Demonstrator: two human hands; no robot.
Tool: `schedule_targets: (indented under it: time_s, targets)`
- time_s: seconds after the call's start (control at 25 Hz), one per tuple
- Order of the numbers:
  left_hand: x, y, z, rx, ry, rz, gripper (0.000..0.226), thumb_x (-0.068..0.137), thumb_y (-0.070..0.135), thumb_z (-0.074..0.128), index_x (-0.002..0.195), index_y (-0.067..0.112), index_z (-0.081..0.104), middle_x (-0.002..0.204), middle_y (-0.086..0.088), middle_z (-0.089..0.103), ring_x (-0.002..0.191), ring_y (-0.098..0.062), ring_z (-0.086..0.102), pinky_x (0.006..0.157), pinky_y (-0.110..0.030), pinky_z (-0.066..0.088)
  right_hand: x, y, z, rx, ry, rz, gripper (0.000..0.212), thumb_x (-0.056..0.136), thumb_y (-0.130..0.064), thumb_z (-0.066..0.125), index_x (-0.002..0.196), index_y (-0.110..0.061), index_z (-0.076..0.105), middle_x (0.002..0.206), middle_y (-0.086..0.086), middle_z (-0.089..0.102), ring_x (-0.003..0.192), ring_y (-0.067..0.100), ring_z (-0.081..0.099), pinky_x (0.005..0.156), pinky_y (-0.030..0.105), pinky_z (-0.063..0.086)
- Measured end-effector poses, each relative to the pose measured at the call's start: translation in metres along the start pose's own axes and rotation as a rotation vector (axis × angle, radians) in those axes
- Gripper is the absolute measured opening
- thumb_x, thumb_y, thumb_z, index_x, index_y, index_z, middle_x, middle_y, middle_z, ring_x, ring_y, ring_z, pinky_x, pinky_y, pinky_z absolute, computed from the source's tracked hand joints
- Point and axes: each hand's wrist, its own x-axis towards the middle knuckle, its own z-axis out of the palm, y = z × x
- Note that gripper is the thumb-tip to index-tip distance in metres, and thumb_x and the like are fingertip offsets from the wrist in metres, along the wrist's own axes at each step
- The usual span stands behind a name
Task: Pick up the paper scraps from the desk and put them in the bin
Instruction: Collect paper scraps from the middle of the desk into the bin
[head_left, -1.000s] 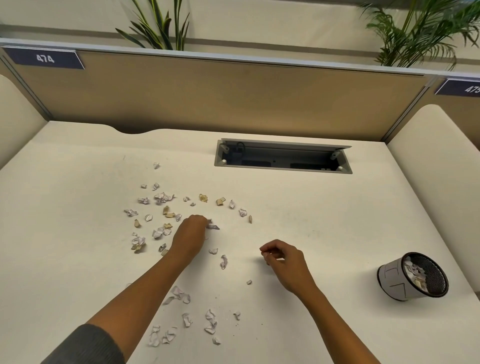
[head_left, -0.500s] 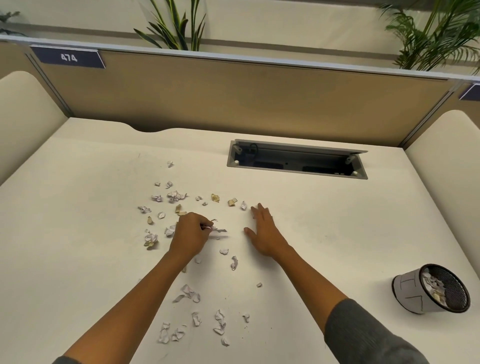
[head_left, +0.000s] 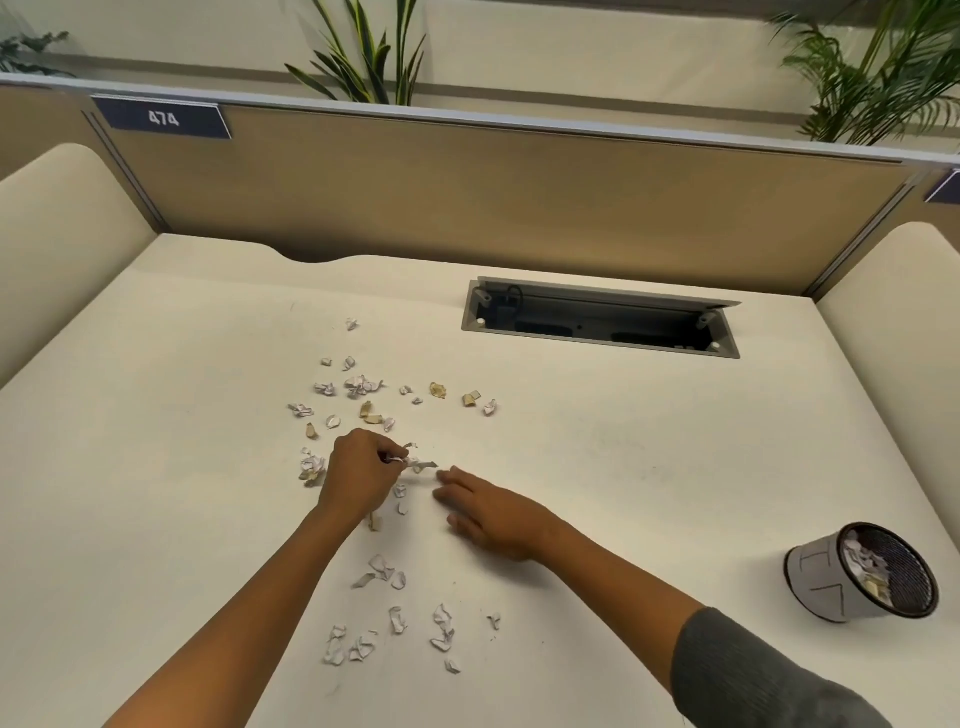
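Done: some crumpled scraps inside tipped grey mesh bin (head_left: 815, 577), lower right.
Left: many small white and tan paper scraps (head_left: 363, 387) across cream counter (head_left: 623, 467), centre.
Hands: left hand (head_left: 358, 475) pinching scraps; right hand (head_left: 493, 512) flat, released.

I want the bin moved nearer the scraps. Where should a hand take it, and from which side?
Judging by its pose, take the bin around its grey wall, coming from above. It lies tipped on its side with the mesh mouth facing right, so a grip at the rim might spill the paper inside.
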Motion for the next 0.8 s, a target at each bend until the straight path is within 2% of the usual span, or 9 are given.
schedule_targets:
  time_s: [0.12,0.2,0.36,0.48,0.56,0.68,0.8]
  targets:
    - [-0.011,0.007,0.003,-0.007,-0.046,0.006,0.01,0.077,0.006,0.076,0.086,0.01,0.079,0.082,-0.004,0.076,0.066,-0.005,0.064,0.059,-0.011,0.044,-0.025,-0.001,0.007,-0.079,-0.012,-0.046,0.047,0.102,-0.028,0.046,0.146,-0.013,0.04,0.161,0.001,0.024,0.146,0.019,0.029,0.113,0.037,0.037]
    - [-0.019,0.013,0.006,-0.013,-0.096,0.02,0.009,0.077,0.006,0.076,0.084,0.011,0.079,0.079,-0.004,0.076,0.063,-0.004,0.065,0.056,-0.012,0.046,-0.042,-0.002,0.015,-0.102,0.037,-0.042,0.041,0.104,-0.022,0.041,0.145,-0.017,0.043,0.159,-0.002,0.029,0.143,0.018,0.034,0.109,0.038,0.041]
    - [-0.035,0.026,0.014,0.005,-0.165,0.043,0.007,0.077,0.01,0.077,0.084,0.011,0.079,0.076,-0.003,0.075,0.06,-0.007,0.066,0.055,-0.017,0.048,-0.072,-0.003,0.025,-0.144,0.077,0.017,0.038,0.106,-0.021,0.036,0.142,-0.023,0.048,0.155,-0.006,0.037,0.145,0.014,0.032,0.106,0.035,0.043]
    - [-0.045,0.034,0.018,0.03,-0.207,0.061,0.007,0.077,0.012,0.078,0.083,0.011,0.079,0.072,-0.004,0.075,0.063,-0.011,0.068,0.057,-0.017,0.049,-0.087,-0.009,0.028,-0.213,0.117,0.074,0.027,0.104,-0.018,0.036,0.12,-0.017,0.058,0.131,-0.001,0.054,0.124,0.021,0.048,0.086,0.041,0.052]
    - [-0.05,0.043,0.021,0.043,-0.227,0.07,0.007,0.076,0.012,0.078,0.083,0.011,0.079,0.069,-0.004,0.074,0.064,-0.012,0.069,0.059,-0.018,0.051,-0.096,-0.011,0.028,-0.239,0.131,0.134,0.023,0.101,-0.013,0.036,0.108,-0.014,0.057,0.116,0.002,0.057,0.109,0.023,0.051,0.076,0.042,0.05]
    - [-0.056,0.06,0.028,0.039,-0.249,0.09,0.006,0.076,0.01,0.076,0.082,0.011,0.078,0.068,-0.004,0.074,0.064,-0.013,0.069,0.056,-0.016,0.049,-0.111,-0.008,0.021,-0.143,0.202,0.246,0.022,0.1,-0.013,0.04,0.104,-0.014,0.062,0.11,0.002,0.06,0.102,0.022,0.054,0.077,0.036,0.046]
    - [-0.062,0.078,0.037,0.028,-0.267,0.11,0.005,0.075,0.011,0.077,0.08,0.011,0.078,0.067,-0.003,0.073,0.061,-0.012,0.066,0.05,-0.013,0.045,-0.136,-0.002,0.008,0.128,0.346,0.381,0.018,0.095,-0.018,0.052,0.1,-0.02,0.07,0.103,-0.007,0.065,0.095,0.011,0.06,0.08,0.024,0.047]
